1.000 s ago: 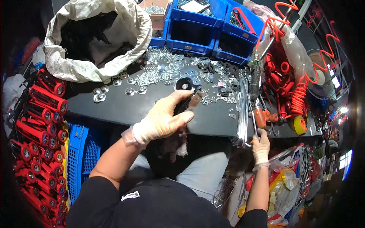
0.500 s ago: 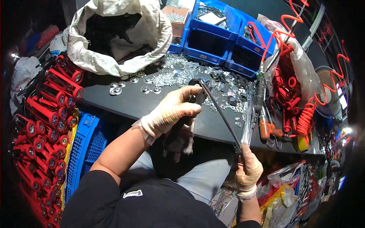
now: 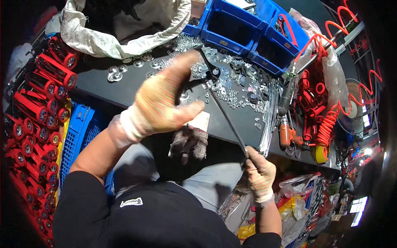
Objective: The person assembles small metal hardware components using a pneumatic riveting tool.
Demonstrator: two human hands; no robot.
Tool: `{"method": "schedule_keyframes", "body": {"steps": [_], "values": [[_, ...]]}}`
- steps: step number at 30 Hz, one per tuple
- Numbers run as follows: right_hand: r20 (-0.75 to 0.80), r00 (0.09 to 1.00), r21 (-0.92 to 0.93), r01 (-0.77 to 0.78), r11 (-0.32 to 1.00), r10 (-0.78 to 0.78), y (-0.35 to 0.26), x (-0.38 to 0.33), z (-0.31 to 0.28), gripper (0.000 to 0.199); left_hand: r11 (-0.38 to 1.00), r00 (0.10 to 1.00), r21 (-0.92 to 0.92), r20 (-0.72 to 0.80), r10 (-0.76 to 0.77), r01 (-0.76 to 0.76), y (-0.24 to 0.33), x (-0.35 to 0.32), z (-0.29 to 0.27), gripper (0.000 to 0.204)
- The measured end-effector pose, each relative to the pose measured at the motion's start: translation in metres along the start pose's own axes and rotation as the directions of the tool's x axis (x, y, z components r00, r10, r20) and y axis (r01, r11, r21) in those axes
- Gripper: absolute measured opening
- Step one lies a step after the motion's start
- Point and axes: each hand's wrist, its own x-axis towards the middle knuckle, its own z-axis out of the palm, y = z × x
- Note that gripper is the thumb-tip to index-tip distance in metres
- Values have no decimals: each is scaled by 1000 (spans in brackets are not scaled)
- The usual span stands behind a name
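Note:
My left hand point(image 3: 163, 101), in a pale work glove, is raised over the black workbench point(image 3: 103, 89) and grips the black bracket end point(image 3: 198, 78) of a long thin black rod point(image 3: 227, 120). My right hand point(image 3: 258, 173), also gloved, is closed around the rod's lower end below the bench's front edge. The rod slants from upper left down to lower right. A heap of small silver washers and nuts point(image 3: 231, 82) lies on the bench just behind the bracket.
A grey sack point(image 3: 124, 29) stands open at the back left. Blue bins point(image 3: 248, 31) line the back. Red coiled hoses point(image 3: 322, 103) and an air tool point(image 3: 285, 99) hang at right. Red rollers point(image 3: 37, 103) stack at left beside a blue crate point(image 3: 80, 136). A dirty glove point(image 3: 190, 142) hangs off the bench.
Both hands have lifted the rod closer to the camera. My left hand shifted up along it to the bracket end, and my right hand rose slightly at the lower end.

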Motion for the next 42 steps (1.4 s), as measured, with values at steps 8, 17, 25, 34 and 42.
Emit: {"method": "schedule_keyframes", "body": {"steps": [8,17,25,34,42], "values": [[297,934,-787,357,503,-199,70,111,-55,16,-304,533,-571,821,-205,763,34,-39,-13,70],[-67,994,-77,-89,993,84,65,114,-27,14,-258,505,-538,843,-187,802,45,-65,21,89],[179,975,627,-218,748,134,-68,-2,29,36,-197,486,-526,846,-217,827,59,-72,43,58],[102,981,450,-192,872,163,-81,-3,38,57,122,435,-420,886,-158,899,60,-52,25,58],[309,914,415,-377,828,262,-88,10,41,66,127,445,-428,879,-175,895,55,-61,12,50]]}}
